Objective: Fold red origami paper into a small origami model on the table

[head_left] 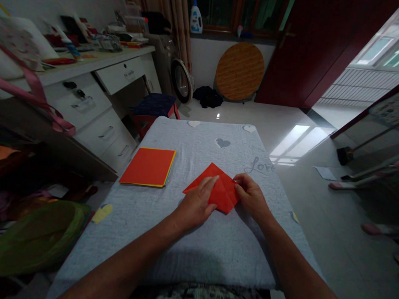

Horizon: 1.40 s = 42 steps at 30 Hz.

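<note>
A folded sheet of red paper (222, 191) lies on the cloth-covered table in front of me, with crease lines across its face. My left hand (199, 199) rests flat over its left part, fingers stretched out and pressing it down. At the paper's right corner, my right hand (250, 195) pinches the edge between thumb and fingers. To the left sits a stack of square coloured paper (148, 166), red on top, with yellow and other colours showing along its edges.
The table bears a pale blue cloth (189, 258) with heart patterns. Left of it stand a stool (155, 105), a white desk (90, 97) with drawers, and a green basket (35, 239). Behind are a washing machine (176, 74) and a round wooden board (239, 71).
</note>
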Motion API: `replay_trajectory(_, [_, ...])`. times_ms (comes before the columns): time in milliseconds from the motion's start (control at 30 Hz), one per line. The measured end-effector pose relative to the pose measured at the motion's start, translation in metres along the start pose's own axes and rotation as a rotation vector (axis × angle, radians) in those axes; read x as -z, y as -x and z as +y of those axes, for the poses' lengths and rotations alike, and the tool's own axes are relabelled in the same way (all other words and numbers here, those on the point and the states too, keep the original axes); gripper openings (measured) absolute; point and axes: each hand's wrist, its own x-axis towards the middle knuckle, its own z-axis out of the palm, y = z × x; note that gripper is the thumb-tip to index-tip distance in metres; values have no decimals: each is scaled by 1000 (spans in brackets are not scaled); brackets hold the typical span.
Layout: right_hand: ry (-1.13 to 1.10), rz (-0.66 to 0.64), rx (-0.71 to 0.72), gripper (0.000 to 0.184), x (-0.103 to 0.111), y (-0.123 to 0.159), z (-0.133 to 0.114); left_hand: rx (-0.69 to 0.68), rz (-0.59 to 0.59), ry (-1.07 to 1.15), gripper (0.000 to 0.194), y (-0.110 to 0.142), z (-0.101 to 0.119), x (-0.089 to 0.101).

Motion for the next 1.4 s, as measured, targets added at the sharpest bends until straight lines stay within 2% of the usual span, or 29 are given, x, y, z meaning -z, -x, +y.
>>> replay_trajectory(100, [-109,27,-47,16,-1,4,2,16,-39,36,68,-7,-1,6])
replay_trajectory(233, [-140,3,-135,23,4,7,4,-8,-64,-18,29,-5,-5,12])
replay_trajectory(300, [-189,-38,-122,31,9,9,5,-26,-26,-26,19,-1,-9,17])
replay_trajectory(400, [-177,-112,-27,45,14,10,7,-58,72,36,22,5,-18,27])
replay_trajectory(500, [44,-77,177,52,14,11,8,-77,116,96,25,11,-28,37])
replay_trajectory(600, [374,96,416,49,9,14,5,-100,97,162,25,15,-38,44])
replay_trajectory(667, [558,160,534,44,5,17,2,-110,66,212,23,17,-42,45])
replay_trajectory(833, [808,64,705,37,-4,25,-5,-99,38,215,18,16,-50,41])
replay_trajectory(1000, [853,-77,757,27,-11,29,-5,-97,98,-134,26,15,-61,36])
replay_trajectory(1133, [798,-143,810,26,-16,28,-2,-160,148,-391,44,28,-50,34])
replay_trajectory(1233, [734,-194,854,24,-19,26,-2,-240,20,-400,58,41,-34,29])
replay_trajectory(1300, [691,-221,882,24,-20,26,-3,-217,11,-396,51,46,-28,23])
replay_trajectory(1400, [621,-241,893,24,-22,29,-5,-157,80,-424,35,47,-30,16])
